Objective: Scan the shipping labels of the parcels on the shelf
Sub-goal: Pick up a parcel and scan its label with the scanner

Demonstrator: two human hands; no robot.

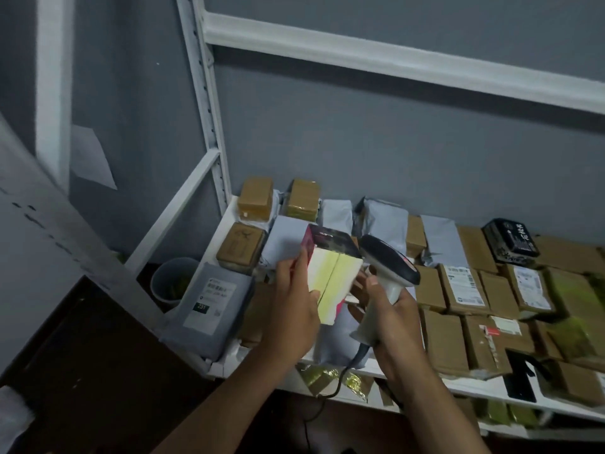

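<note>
While a white metal shelf crowded with parcels fills the lower right of the head view, both hands work above its front edge. Brown cardboard parcels lie flat across the right part of the shelf, several with white labels facing up; grey mailer bags stand along the back. A grey mailer with a printed label leans at the shelf's left end. Raised off the shelf, a small box with pale yellow faces and a dark top sits in the left hand, whose fingers curl around its left side. Just right of the box, nearly touching it, the right hand grips the handle of a white barcode scanner, whose dark head tilts up beside the box's top corner.
</note>
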